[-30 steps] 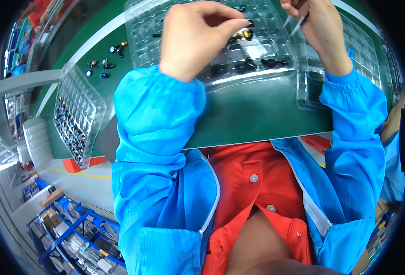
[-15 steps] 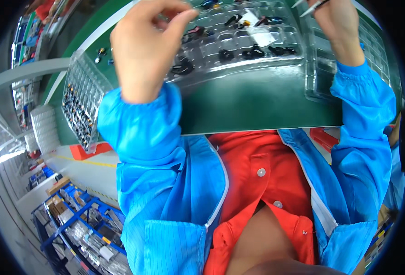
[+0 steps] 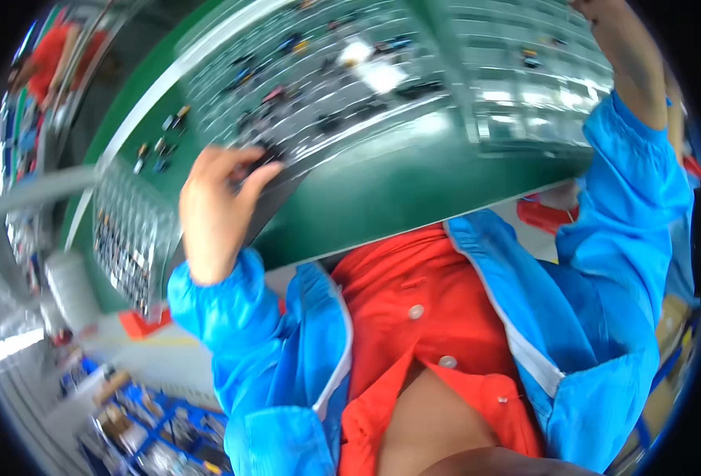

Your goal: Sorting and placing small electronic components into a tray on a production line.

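Sitting at the clear tray's near-left corner, a dark part point(image 3: 266, 153) lies between the curled thumb and fingertips of the left hand point(image 3: 217, 198); blur hides whether they pinch it. That hand has shifted there from over the pockets, so handling now seems centred on this corner. The right hand point(image 3: 619, 44), by a second tray's point(image 3: 537, 151) far-right corner, is cut off, finger state unreadable.

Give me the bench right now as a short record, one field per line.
left hand: thumb and fingers curved about a dark part at the near-left corner of the central tray; grip unclear
right hand: at the top edge, near the right tray, cut off
central tray: clear, dark parts and white pieces
right tray: clear, few small parts
loose parts: on green table, left of central tray
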Tool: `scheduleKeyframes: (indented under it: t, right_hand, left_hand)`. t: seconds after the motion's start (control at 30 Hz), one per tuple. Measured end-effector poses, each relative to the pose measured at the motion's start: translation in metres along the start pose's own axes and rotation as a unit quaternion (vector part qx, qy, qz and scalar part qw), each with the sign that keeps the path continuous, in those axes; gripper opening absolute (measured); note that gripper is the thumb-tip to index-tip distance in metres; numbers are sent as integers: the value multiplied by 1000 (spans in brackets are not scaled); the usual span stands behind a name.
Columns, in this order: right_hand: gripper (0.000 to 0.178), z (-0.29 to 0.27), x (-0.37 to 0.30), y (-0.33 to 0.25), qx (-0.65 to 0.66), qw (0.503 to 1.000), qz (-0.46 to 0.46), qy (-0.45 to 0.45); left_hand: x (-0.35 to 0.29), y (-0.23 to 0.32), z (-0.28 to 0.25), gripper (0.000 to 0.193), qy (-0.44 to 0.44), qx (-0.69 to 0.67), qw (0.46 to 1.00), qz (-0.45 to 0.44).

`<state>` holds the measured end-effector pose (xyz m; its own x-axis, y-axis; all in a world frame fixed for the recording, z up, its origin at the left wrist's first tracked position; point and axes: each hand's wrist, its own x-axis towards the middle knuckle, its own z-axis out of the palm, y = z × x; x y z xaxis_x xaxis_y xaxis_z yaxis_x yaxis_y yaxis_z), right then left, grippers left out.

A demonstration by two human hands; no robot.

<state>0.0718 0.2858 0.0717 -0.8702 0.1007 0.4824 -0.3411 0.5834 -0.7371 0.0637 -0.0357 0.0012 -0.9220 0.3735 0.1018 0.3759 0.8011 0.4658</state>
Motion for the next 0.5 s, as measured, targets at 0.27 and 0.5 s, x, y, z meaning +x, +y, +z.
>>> scheduleKeyframes:
  t: [0.27, 0.5]
  right_hand:
    - [16, -28, -10, 107, -377, 914, 110, -106]
    - [19, -14, -22, 129, -451, 860, 49, -235]
  left_hand:
    - [7, -63, 12, 19, -9, -19, 1000, 11]
    - [3, -67, 13, 20, -3, -63, 998, 2]
